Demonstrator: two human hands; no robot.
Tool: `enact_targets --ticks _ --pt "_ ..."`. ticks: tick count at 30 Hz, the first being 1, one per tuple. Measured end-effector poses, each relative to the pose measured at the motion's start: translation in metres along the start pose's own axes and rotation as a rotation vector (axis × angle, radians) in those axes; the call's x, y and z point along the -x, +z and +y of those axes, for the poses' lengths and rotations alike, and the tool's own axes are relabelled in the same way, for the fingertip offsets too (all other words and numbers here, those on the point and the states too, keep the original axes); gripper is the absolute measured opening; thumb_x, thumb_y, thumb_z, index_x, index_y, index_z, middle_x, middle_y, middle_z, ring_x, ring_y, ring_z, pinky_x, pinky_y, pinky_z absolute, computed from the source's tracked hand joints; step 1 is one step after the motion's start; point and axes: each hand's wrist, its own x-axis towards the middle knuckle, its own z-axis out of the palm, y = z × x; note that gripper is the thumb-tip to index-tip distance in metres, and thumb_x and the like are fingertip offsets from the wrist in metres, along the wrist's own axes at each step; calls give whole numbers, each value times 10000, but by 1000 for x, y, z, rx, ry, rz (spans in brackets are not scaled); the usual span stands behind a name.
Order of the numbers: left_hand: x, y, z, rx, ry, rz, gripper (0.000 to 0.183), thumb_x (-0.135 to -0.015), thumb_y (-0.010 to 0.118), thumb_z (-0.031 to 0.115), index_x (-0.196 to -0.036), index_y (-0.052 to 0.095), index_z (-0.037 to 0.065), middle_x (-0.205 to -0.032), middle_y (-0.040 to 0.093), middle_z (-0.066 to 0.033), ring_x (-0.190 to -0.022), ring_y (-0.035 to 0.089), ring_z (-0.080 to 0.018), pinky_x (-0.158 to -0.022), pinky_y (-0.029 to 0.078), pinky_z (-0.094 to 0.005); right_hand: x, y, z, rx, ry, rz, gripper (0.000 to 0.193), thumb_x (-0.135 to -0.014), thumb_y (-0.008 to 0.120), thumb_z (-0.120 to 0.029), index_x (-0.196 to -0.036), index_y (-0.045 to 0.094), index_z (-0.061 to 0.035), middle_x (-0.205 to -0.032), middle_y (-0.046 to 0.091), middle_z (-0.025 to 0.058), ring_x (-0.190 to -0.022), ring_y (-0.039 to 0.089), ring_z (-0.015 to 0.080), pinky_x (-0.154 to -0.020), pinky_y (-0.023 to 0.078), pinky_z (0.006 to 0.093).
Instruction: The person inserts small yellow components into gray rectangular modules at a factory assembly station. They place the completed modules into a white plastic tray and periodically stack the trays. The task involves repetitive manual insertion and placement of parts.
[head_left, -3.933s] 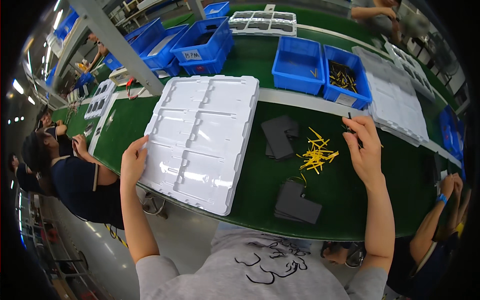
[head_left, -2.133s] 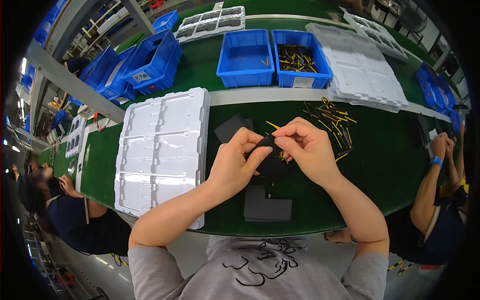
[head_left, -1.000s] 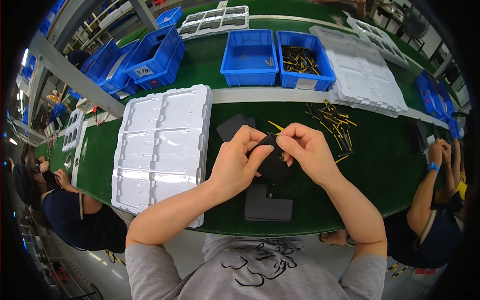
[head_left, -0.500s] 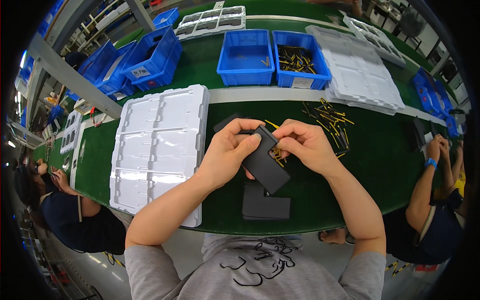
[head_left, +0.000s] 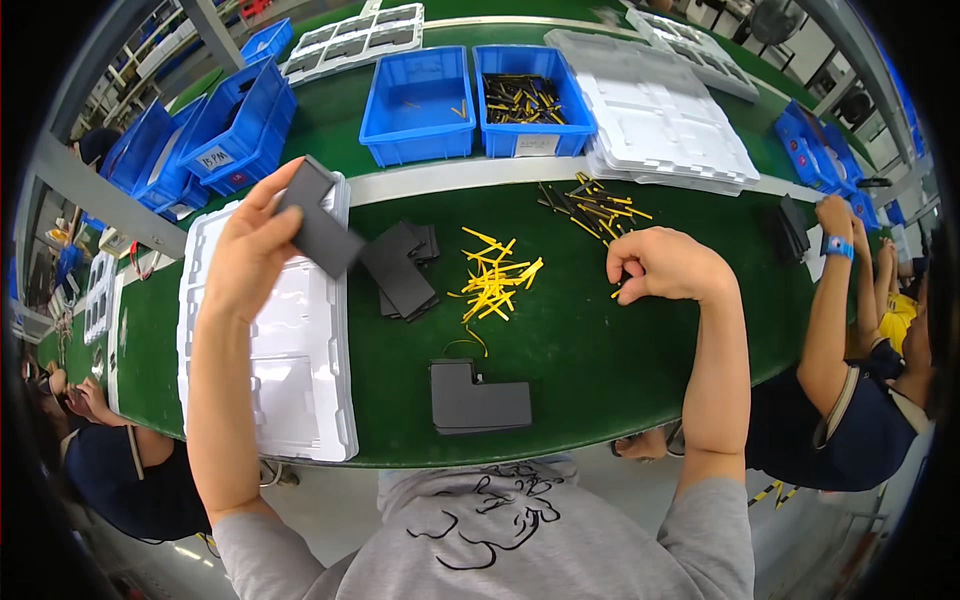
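The left hand (head_left: 250, 245) grasps a dark L-shaped piece (head_left: 325, 225), thumb on the upper face and fingers curled around its far left edge. The piece is located over the far right portion of the white tray (head_left: 295, 400), tilted, its lower end slightly blurred and pointing near and right. Contact between piece and tray cannot be determined.

The right hand (head_left: 672, 265) is over the right part of the green table (head_left: 620, 370), fingers curled inward. A small yellow tip (head_left: 615, 294) shows at the fingertips; whether they pinch it cannot be told.

Just right of the tray lies a loose, fanned pile of dark pieces (head_left: 400, 280). To its right is a heap of yellow strips (head_left: 490, 285). A near stack of L-shaped pieces (head_left: 480, 405) lies close to the table's near edge. Black-and-yellow strips (head_left: 600, 208) are scattered on the far side of the right hand.

Farther off, two blue bins stand side by side: the left bin (head_left: 415, 150) contains a few thin strips, the right bin (head_left: 495, 143) many black and yellow ones. White trays (head_left: 690, 135) are stacked to their right.
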Motion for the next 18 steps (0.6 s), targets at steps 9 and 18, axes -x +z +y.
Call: enact_targets --ticks 9,18 --pt "-26 -115 -49 -809 56 430 404 -847 678 190 -1170 573 -28 -877 696 -111 -772 636 -138 -704 491 -274 -17 16 1 125 20 330 151 -726 722 -221 -724 641 -93 -685 643 108 -706 643 310 -629 486 417" --pt "-35 -73 -45 -1329 91 537 338 -833 667 301 -1067 613 63 -885 642 -100 -821 637 -265 -703 496 -385 -21 25 -22 -173 -136 456 136 -814 650 -31 -831 519 3 -740 494 90 -637 486 216 -615 418 326"
